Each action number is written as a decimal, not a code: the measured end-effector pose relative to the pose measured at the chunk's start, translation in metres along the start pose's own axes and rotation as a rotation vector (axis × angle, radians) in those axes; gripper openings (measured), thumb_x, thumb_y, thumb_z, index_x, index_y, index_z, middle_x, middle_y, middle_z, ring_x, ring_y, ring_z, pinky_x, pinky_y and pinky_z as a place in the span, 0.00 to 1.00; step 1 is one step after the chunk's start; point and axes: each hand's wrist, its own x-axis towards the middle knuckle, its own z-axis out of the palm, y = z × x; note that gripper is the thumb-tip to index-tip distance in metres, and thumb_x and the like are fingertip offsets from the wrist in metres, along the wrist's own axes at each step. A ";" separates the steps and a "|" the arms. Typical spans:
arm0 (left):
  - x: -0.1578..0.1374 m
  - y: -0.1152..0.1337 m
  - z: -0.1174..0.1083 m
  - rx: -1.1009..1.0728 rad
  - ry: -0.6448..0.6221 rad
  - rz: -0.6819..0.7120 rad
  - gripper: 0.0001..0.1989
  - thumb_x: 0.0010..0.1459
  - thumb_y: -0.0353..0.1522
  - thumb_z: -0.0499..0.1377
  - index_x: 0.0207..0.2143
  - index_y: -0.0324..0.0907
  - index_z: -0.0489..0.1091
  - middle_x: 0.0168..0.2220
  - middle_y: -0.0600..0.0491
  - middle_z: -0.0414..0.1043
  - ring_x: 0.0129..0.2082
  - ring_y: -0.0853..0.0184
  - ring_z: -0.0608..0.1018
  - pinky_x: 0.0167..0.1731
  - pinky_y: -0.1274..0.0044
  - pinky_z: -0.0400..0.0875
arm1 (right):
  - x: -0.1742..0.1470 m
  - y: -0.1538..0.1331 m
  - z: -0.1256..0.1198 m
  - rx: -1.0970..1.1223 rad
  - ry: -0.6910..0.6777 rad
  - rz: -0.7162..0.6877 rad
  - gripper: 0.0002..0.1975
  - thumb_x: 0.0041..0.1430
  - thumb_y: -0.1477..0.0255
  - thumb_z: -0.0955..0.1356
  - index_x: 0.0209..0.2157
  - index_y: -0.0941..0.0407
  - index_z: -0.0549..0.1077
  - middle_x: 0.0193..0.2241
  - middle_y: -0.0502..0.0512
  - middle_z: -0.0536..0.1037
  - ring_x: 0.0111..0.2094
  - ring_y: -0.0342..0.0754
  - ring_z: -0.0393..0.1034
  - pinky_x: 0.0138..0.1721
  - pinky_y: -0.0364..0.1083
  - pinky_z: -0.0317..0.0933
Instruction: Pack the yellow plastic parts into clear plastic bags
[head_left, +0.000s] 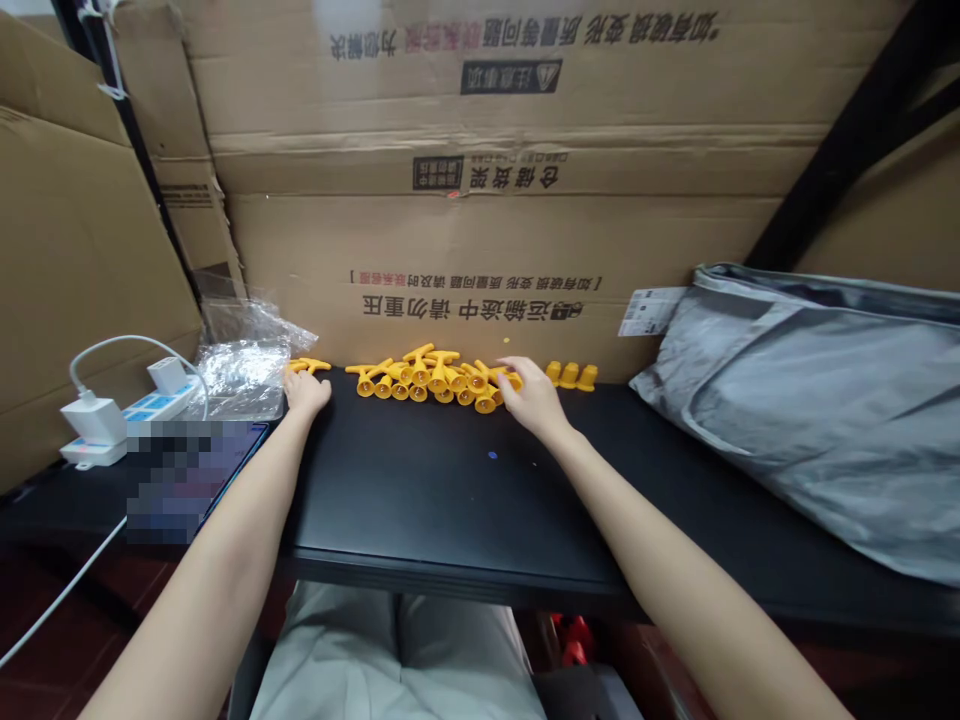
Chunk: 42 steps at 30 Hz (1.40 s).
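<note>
My left hand (306, 392) is on the black tabletop by a few yellow T-shaped plastic pieces (311, 364). Its fingertips touch them and its thumb is spread away. A heap of similar yellow T-shaped pieces with round, cup-like ends (420, 376) lies along the back of the table. At the heap's right end, my right hand (531, 396) curves its thumb and fingers around a yellow piece (515, 380); its other fingers are partly hidden. Just right of that hand, several yellow cup-shaped pieces (570, 376) stand in a row.
Cardboard (480, 230) walls the back of the black table (420, 500). On the left are clear plastic packaging (244, 378), a power strip (161, 403) with chargers, and a tablet-like device (232, 470). A grey fabric bag (810, 400) fills the right side. Blue bits (493, 455) lie in front.
</note>
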 end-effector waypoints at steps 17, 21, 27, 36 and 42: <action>0.029 -0.021 0.002 0.235 -0.066 0.110 0.21 0.51 0.30 0.53 0.49 0.35 0.66 0.52 0.35 0.67 0.53 0.50 0.70 0.49 0.66 0.65 | -0.010 0.019 0.003 -0.026 -0.055 0.046 0.13 0.55 0.71 0.61 0.40 0.58 0.71 0.39 0.62 0.76 0.43 0.55 0.71 0.45 0.55 0.64; 0.027 -0.022 0.006 0.172 -0.056 0.177 0.22 0.50 0.27 0.52 0.49 0.36 0.67 0.50 0.36 0.69 0.50 0.52 0.72 0.48 0.67 0.66 | -0.010 0.019 0.004 -0.035 -0.062 0.039 0.12 0.55 0.71 0.61 0.40 0.57 0.71 0.40 0.61 0.76 0.43 0.55 0.71 0.45 0.55 0.64; 0.023 -0.022 0.006 0.131 -0.045 0.259 0.19 0.50 0.29 0.53 0.45 0.38 0.71 0.48 0.42 0.71 0.49 0.56 0.73 0.48 0.71 0.66 | -0.011 0.020 0.003 -0.026 -0.076 0.045 0.12 0.55 0.72 0.61 0.40 0.57 0.71 0.39 0.61 0.75 0.42 0.54 0.71 0.44 0.53 0.64; 0.021 -0.012 -0.006 0.041 -0.131 0.348 0.16 0.54 0.32 0.51 0.40 0.42 0.76 0.41 0.48 0.76 0.45 0.58 0.75 0.47 0.73 0.67 | -0.012 0.021 0.004 -0.024 -0.088 0.060 0.13 0.54 0.72 0.61 0.40 0.57 0.71 0.38 0.61 0.75 0.41 0.54 0.71 0.44 0.54 0.64; 0.022 -0.017 -0.011 0.069 -0.085 0.362 0.22 0.55 0.28 0.48 0.51 0.43 0.70 0.47 0.45 0.72 0.48 0.59 0.73 0.48 0.73 0.66 | -0.012 0.022 0.004 -0.023 -0.092 0.053 0.13 0.55 0.72 0.61 0.39 0.57 0.71 0.38 0.61 0.75 0.41 0.54 0.71 0.43 0.53 0.64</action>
